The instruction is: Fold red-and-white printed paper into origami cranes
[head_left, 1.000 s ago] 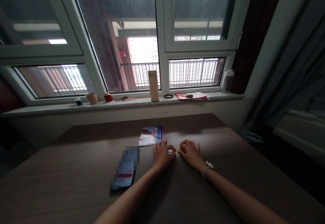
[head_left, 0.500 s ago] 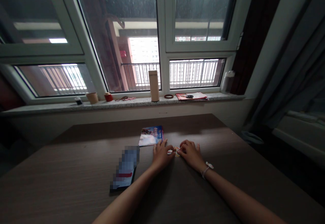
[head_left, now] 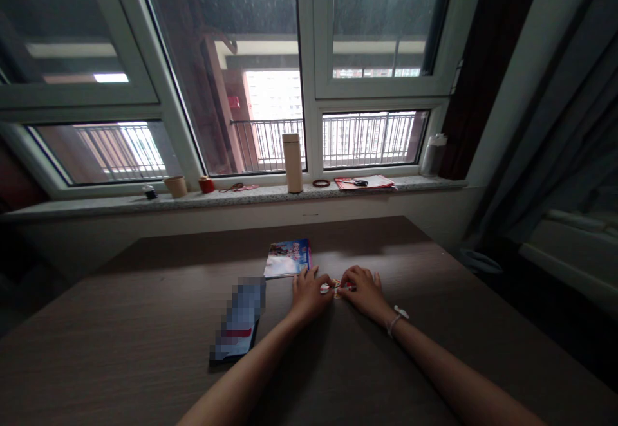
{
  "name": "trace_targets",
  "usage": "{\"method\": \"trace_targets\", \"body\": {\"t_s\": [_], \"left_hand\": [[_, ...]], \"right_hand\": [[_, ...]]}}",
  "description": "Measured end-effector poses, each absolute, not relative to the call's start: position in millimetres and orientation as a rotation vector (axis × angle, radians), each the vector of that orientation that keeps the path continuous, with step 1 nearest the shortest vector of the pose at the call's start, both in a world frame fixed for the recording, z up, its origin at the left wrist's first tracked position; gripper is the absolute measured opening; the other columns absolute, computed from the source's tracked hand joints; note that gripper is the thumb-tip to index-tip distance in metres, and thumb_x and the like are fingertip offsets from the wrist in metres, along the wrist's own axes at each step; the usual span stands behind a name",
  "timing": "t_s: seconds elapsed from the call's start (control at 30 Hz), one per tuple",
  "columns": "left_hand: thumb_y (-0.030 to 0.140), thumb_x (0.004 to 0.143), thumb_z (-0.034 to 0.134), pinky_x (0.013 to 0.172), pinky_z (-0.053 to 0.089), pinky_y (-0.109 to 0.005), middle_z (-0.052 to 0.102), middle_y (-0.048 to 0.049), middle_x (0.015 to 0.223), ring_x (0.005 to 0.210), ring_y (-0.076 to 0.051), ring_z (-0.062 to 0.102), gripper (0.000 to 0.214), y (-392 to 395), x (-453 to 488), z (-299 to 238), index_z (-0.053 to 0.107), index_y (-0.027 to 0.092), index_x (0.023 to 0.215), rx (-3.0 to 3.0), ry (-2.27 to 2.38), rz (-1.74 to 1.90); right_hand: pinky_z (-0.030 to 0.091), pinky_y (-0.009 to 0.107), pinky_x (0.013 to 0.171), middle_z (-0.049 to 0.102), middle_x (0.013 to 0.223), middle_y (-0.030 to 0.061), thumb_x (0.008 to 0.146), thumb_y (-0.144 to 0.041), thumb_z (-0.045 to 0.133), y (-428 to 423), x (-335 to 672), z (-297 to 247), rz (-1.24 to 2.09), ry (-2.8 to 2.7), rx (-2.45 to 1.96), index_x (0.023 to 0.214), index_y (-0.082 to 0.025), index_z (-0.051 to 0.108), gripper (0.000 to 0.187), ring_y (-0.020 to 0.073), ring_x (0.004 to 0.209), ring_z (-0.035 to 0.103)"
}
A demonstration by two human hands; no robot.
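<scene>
Between my two hands is a small patterned piece of paper (head_left: 337,293), white with red and orange, low over the table. Its outline is mostly covered by fingers, so I cannot tell its full shape. My left hand (head_left: 309,296) pinches its left side between thumb and fingers. On the other side, my right hand (head_left: 365,289) has its thumb and fingertips closed on the paper's right part; a pale bracelet circles that wrist. Just beyond the left hand's fingertips lies a colourful booklet (head_left: 286,260). A phone (head_left: 236,326), its screen pixelated, is left of my left forearm.
A brown table (head_left: 145,304) spreads under both arms. On the windowsill stand a beige flask (head_left: 292,163), a paper cup (head_left: 176,186), a red spool (head_left: 206,185), and papers (head_left: 379,183) with scissors (head_left: 360,183) on top. A clear bottle (head_left: 433,156) is at right.
My right hand has shifted very slightly, and more red shows on the paper beneath its fingers. The left hand stays almost in place, still pinching.
</scene>
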State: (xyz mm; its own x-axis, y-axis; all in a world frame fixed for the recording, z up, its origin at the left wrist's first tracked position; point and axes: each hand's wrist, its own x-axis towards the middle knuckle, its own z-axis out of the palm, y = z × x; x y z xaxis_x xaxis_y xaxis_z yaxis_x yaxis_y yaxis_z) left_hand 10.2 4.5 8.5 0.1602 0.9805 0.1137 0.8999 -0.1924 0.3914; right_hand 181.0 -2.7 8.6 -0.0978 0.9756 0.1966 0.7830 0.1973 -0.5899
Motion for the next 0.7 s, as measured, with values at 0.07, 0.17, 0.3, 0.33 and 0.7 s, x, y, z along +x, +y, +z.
{"method": "trace_targets", "body": {"t_s": [0.07,0.17,0.3,0.33,0.7], "left_hand": [[0.042,0.08,0.06,0.112,0.016,-0.052,0.041,-0.0006,0.146,0.139,-0.031,0.024,0.024,5.6,9.7,8.8,0.067,0.035,0.102,2.2,1.825,0.493],[0.04,0.081,0.059,0.113,0.015,-0.052,0.039,-0.0001,0.147,0.14,-0.03,0.024,0.026,7.0,9.1,10.5,0.066,0.036,0.105,2.192,1.828,0.444],[0.039,0.082,0.056,0.113,0.014,-0.052,0.036,0.0001,0.149,0.141,-0.03,0.022,0.028,8.3,8.7,12.2,0.063,0.037,0.109,2.207,1.816,0.37],[0.038,0.083,0.055,0.113,0.013,-0.053,0.035,0.0001,0.15,0.141,-0.03,0.021,0.029,8.6,8.7,12.4,0.063,0.037,0.11,2.21,1.81,0.354],[0.033,0.085,0.05,0.114,0.009,-0.055,0.03,0.0008,0.152,0.143,-0.03,0.016,0.033,12.6,5.0,15.8,0.06,0.038,0.116,2.193,1.75,0.236]], "right_hand": [[0.012,0.054,0.109,0.06,0.109,0.0003,0.077,-0.039,0.064,-0.8,181.1,8.0,0.453,-1.899,-1.666,0.082,-0.027,0.066,0.012,0.0241,0.113,0.047],[0.025,0.043,0.106,0.056,0.116,0.0019,0.071,-0.039,0.07,2.5,182.1,6.2,0.421,-1.832,-1.707,0.082,-0.027,0.069,0.016,0.0254,0.117,0.044],[0.029,0.037,0.102,0.055,0.118,0.003,0.068,-0.038,0.073,4.7,183.6,4.8,0.432,-1.783,-1.733,0.081,-0.027,0.071,0.017,0.0261,0.118,0.043],[0.029,0.037,0.102,0.055,0.118,0.0029,0.068,-0.037,0.073,4.8,184.0,4.9,0.439,-1.779,-1.735,0.081,-0.027,0.071,0.016,0.026,0.118,0.043],[0.032,0.034,0.099,0.055,0.119,0.0014,0.068,-0.029,0.072,9.8,190.8,4.7,0.494,-1.791,-1.757,0.082,-0.029,0.072,0.014,0.0235,0.116,0.045]]}}
